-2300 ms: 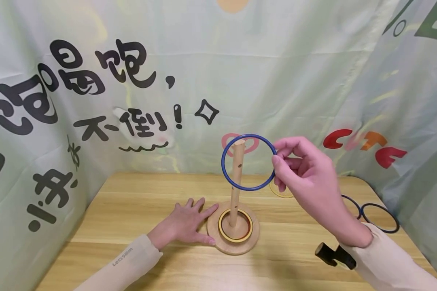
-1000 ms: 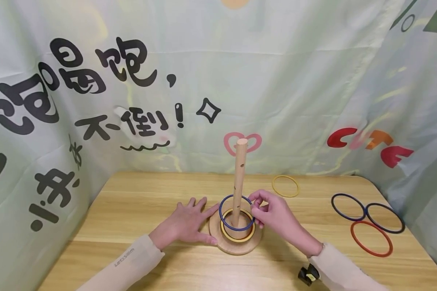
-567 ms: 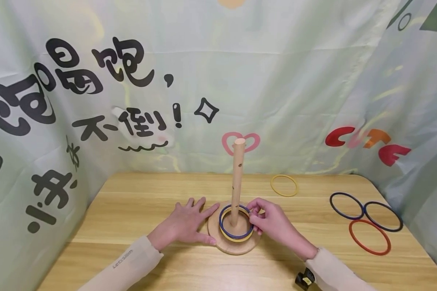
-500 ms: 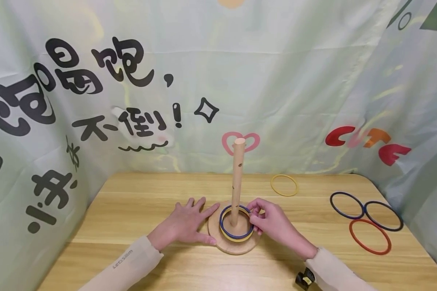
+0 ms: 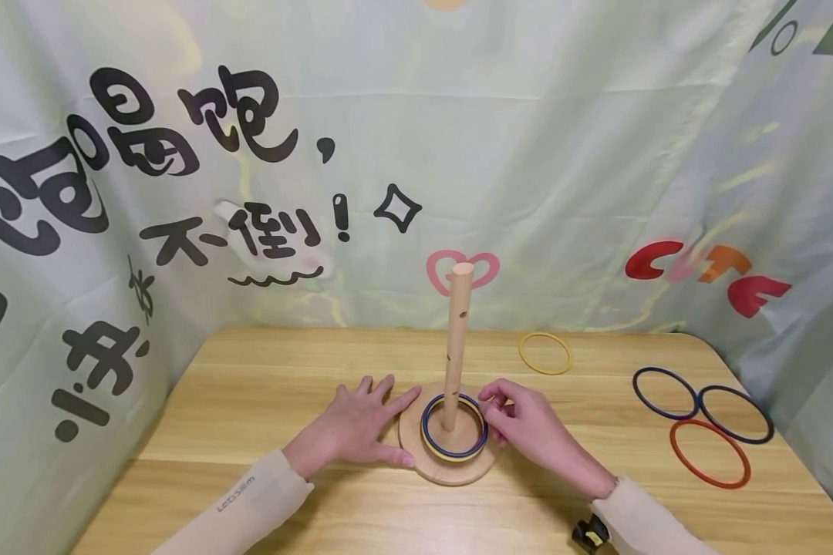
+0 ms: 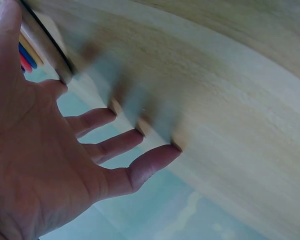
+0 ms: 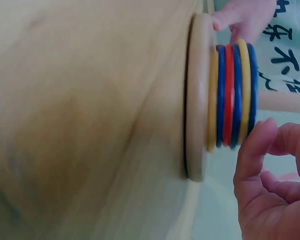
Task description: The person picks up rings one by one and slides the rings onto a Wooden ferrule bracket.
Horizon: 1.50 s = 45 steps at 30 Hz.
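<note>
A wooden peg (image 5: pixel 457 347) stands upright on a round wooden base (image 5: pixel 451 476). Around its foot lies a stack of rings, seen edge-on in the right wrist view: yellow, blue, red, blue, yellow, with a blue ring (image 7: pixel 252 90) on top. My right hand (image 5: pixel 527 428) is at the stack's right side, its thumb (image 7: pixel 262 137) and bent fingers beside the top blue ring; I see nothing pinched between them. My left hand (image 5: pixel 361 428) has its fingers spread, index finger and thumb at the base's left edge, the other fingertips on the table.
On the table (image 5: pixel 250 401), to the right, lie a blue ring (image 5: pixel 664 394), a second blue ring (image 5: pixel 736 415) and a red ring (image 5: pixel 709 455), close together. A thin yellow ring (image 5: pixel 544 354) lies farther back. A printed cloth (image 5: pixel 562 154) hangs behind and at both sides.
The blue ring came down around the peg in my right hand and now lies flat on the stack. My right fingers have loosened from it. My left hand stayed in place.
</note>
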{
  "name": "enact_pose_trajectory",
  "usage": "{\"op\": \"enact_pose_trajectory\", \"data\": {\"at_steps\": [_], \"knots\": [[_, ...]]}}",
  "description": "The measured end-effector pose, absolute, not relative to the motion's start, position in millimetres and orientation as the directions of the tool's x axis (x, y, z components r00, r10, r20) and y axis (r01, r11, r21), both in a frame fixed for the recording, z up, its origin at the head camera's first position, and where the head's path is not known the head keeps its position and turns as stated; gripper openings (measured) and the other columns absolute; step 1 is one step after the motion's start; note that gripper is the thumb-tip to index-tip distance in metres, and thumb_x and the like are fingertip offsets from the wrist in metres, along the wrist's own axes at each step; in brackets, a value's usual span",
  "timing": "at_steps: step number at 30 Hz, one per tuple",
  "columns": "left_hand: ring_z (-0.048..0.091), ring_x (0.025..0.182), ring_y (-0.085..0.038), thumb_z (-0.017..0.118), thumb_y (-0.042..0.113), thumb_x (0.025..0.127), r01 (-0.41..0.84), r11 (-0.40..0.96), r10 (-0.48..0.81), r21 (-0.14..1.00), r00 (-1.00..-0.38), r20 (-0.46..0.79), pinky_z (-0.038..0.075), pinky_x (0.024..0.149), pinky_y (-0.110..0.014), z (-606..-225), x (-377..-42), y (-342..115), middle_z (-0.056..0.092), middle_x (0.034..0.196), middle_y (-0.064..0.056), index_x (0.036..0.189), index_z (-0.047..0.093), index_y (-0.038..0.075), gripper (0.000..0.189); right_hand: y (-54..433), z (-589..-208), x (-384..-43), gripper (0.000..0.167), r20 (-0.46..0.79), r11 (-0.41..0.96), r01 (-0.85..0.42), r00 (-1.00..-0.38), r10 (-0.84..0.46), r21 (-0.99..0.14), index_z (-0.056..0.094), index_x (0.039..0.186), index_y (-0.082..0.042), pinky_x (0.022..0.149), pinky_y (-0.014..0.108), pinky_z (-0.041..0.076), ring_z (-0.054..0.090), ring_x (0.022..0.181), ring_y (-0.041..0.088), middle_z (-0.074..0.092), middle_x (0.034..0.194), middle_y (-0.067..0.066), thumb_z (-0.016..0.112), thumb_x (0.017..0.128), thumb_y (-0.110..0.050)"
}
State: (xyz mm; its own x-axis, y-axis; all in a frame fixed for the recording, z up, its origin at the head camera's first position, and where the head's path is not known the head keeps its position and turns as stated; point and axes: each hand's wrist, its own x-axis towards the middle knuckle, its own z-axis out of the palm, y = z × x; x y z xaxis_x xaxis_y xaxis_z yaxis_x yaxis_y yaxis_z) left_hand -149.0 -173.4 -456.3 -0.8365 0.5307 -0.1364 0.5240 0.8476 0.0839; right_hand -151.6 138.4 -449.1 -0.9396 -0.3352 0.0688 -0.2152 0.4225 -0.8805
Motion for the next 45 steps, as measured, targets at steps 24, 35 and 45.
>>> {"op": "enact_pose_trajectory", "data": {"at_steps": [24, 35, 45], "knots": [[0.046, 0.144, -0.050, 0.057, 0.095, 0.084, 0.528, 0.847, 0.532, 0.066, -0.836, -0.135, 0.047, 0.094, -0.078, -454.0, -147.5, -172.3, 0.039, 0.169, -0.022, 0.175, 0.032, 0.032, 0.113, 224.5, -468.0, -224.7, 0.037, 0.090, 0.684, -0.218, -0.972, -0.218, -0.696, 0.069, 0.130, 0.010, 0.093, 0.057, 0.055, 0.067, 0.112, 0.042, 0.070, 0.126, 0.026, 0.075, 0.106, -0.019], [0.044, 0.146, -0.053, 0.058, 0.094, 0.085, 0.531, 0.845, 0.535, 0.069, -0.833, -0.143, 0.046, 0.096, -0.078, -455.4, -148.5, -172.2, 0.038, 0.170, -0.022, 0.175, 0.030, 0.032, 0.113, 221.7, -467.7, -237.9, 0.010, 0.050, 0.752, -0.245, -0.961, -0.272, -0.611, 0.079, 0.098, 0.000, 0.078, 0.045, 0.053, 0.063, 0.082, 0.023, 0.073, 0.092, 0.007, 0.076, 0.102, -0.008], [0.045, 0.146, -0.052, 0.058, 0.094, 0.085, 0.529, 0.847, 0.532, 0.061, -0.835, -0.139, 0.047, 0.096, -0.077, -455.2, -148.4, -173.1, 0.038, 0.170, -0.022, 0.175, 0.030, 0.032, 0.113, 215.8, -460.5, -229.6, 0.006, 0.134, 0.741, -0.298, -0.952, -0.274, -0.601, 0.077, 0.100, -0.005, 0.073, 0.038, 0.050, 0.061, 0.080, 0.018, 0.072, 0.091, 0.001, 0.075, 0.103, -0.010]]}}
